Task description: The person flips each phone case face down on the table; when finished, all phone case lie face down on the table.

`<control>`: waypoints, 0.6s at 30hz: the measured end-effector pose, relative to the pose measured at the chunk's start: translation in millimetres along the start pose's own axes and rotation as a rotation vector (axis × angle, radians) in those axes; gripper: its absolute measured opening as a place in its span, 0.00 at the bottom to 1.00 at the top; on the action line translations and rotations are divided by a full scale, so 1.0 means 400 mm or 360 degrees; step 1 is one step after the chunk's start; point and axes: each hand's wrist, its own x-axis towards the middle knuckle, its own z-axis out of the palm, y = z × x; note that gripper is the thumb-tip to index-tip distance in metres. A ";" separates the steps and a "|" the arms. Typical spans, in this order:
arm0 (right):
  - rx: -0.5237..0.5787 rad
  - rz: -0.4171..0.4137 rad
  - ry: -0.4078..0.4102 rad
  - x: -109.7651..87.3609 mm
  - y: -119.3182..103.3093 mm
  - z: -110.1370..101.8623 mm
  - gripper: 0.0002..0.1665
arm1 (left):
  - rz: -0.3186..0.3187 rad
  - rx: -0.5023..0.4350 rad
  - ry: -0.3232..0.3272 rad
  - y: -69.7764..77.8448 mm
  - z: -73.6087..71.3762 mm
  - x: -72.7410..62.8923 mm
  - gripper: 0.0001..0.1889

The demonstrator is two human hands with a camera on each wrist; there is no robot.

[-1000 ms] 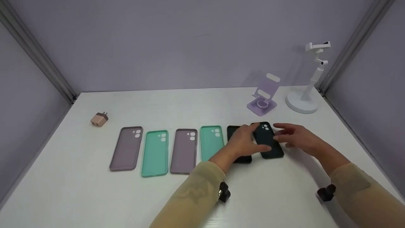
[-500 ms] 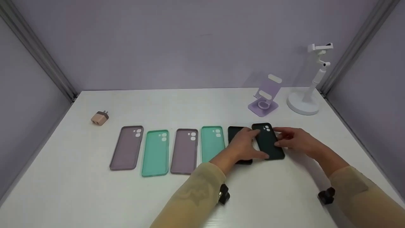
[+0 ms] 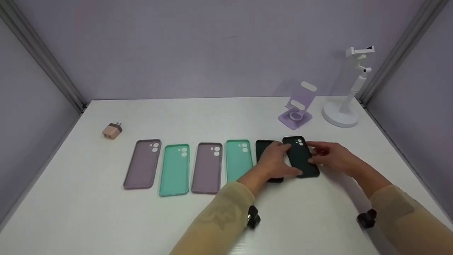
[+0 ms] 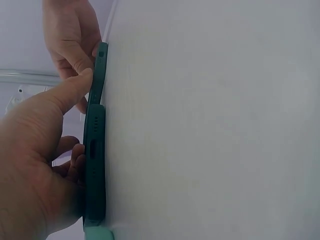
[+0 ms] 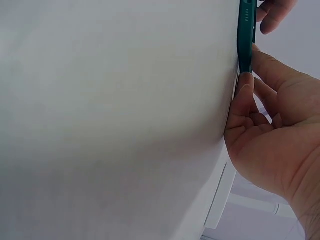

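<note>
At the right end of a row of phone cases, a dark green-black phone case (image 3: 300, 160) lies back up, slightly angled. My left hand (image 3: 273, 163) reaches over another dark phone case (image 3: 262, 145), its spread thumb and forefinger touching the left side of the end case. In the left wrist view, the outstretched thumb (image 4: 75, 90) meets that case's edge. From the other side my right hand (image 3: 334, 156) pinches the end case's right edge. The right wrist view has the right thumb (image 5: 267, 62) against its back and a fingertip at its side.
Leftward in the row lie a teal case (image 3: 238, 159), a purple case (image 3: 207, 168), a second teal case (image 3: 175, 170) and a second purple case (image 3: 142, 164). Behind stand a purple phone stand (image 3: 299, 106) and a white stand (image 3: 340, 115). A plug charger (image 3: 112, 131) sits back left.
My right hand has closed in on the end case and now pinches its edge. The left thumb has lowered slightly along the case's left side. The other cases lie as before.
</note>
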 end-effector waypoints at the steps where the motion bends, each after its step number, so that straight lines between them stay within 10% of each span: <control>1: -0.0006 -0.0002 0.0004 0.000 0.000 0.000 0.42 | -0.0012 0.0007 0.0020 0.004 0.002 0.001 0.45; 18: -0.0066 -0.0012 -0.0007 0.005 0.000 -0.002 0.41 | -0.0175 -0.0006 0.0082 0.036 0.014 0.003 0.38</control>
